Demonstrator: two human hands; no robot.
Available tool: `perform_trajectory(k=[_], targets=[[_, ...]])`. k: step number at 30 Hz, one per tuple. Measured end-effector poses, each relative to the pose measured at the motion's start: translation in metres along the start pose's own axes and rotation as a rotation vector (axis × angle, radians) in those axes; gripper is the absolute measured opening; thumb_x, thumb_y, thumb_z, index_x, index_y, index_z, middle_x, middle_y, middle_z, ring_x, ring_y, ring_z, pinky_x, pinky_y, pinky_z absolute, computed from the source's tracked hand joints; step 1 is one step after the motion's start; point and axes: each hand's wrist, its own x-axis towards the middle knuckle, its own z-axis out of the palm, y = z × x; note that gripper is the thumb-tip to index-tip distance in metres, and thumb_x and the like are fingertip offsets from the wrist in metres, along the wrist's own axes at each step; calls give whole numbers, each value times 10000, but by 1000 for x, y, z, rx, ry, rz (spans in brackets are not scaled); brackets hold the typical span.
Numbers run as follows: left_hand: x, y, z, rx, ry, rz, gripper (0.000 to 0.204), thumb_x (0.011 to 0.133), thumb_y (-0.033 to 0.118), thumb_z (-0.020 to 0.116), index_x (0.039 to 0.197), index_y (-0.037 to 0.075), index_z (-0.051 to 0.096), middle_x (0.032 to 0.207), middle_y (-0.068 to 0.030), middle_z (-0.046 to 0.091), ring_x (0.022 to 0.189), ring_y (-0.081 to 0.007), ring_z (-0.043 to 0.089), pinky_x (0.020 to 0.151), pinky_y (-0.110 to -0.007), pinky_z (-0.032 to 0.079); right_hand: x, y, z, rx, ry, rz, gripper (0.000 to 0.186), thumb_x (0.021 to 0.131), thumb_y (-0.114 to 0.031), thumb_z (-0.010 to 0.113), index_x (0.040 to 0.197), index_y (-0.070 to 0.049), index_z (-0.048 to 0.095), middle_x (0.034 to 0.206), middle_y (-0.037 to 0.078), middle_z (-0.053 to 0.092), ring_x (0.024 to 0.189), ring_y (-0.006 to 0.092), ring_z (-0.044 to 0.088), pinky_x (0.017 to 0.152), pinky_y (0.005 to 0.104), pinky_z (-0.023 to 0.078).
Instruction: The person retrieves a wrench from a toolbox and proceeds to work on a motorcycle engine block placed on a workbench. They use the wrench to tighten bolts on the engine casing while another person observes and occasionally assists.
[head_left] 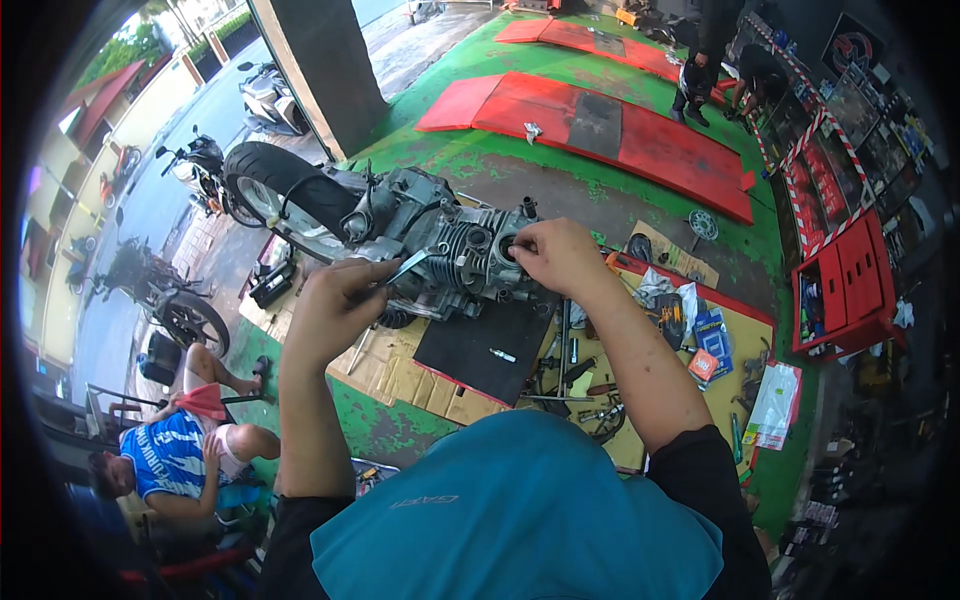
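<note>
My left hand (343, 298) holds a thin metal tool (408, 266) pointing toward the finned cylinder (465, 250) of a motorcycle engine (408, 212). My right hand (552, 255) has its fingers curled at a round opening on the cylinder head's right end; whatever is between the fingertips is hidden. The engine, with a rear wheel (290, 175) attached at the left, lies above cardboard (376, 368) and a black mat (468, 355), on which rests a small silver part (503, 354).
Tools and packets (705, 360) lie right of the engine. Red ramps (660, 160) and a red tool cabinet (840, 290) stand farther right. A seated person (175, 455) is at lower left, two people (694, 85) at upper right. Parked motorcycles (170, 300) line the left side, beside a pillar (318, 80).
</note>
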Motion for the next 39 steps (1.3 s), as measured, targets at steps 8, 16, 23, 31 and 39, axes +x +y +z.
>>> perform_trajectory(k=[8, 16, 23, 31, 39], targets=[[0, -6, 5, -30, 23, 47, 378, 845, 41, 662, 1213, 25, 748, 814, -132, 640, 683, -228, 626, 658, -364, 491, -1, -7, -3, 55, 8, 45, 262, 860, -304, 750, 1002, -90, 803, 876, 156, 754, 831, 364, 720, 758, 462, 560], [-4, -21, 7, -41, 61, 68, 365, 830, 68, 684, 1186, 32, 758, 820, -140, 665, 700, -279, 649, 664, -402, 503, 2, -6, -2, 46, -3, 36, 250, 857, -297, 752, 966, -77, 801, 872, 157, 758, 827, 366, 727, 762, 463, 564], [-9, -30, 8, -40, 78, 117, 376, 838, 20, 673, 1206, 29, 750, 878, -127, 688, 723, -221, 645, 645, -350, 501, 4, -4, 1, 106, -16, 62, 255, 855, -284, 753, 963, -57, 795, 817, 167, 742, 776, 350, 722, 720, 436, 543], [-10, -32, 9, -43, 84, 106, 411, 789, 30, 668, 1191, 16, 753, 879, -153, 699, 734, -252, 653, 664, -378, 510, 3, -5, 5, 118, 5, 76, 254, 844, -264, 768, 950, -35, 792, 796, 173, 735, 742, 319, 724, 687, 402, 532], [-11, -35, 12, -51, 93, 121, 402, 809, 49, 669, 1202, 26, 751, 868, -139, 689, 735, -248, 649, 670, -381, 504, 6, -4, 5, 73, -20, 100, 270, 835, -281, 780, 947, -35, 792, 778, 165, 730, 732, 318, 724, 680, 404, 535]])
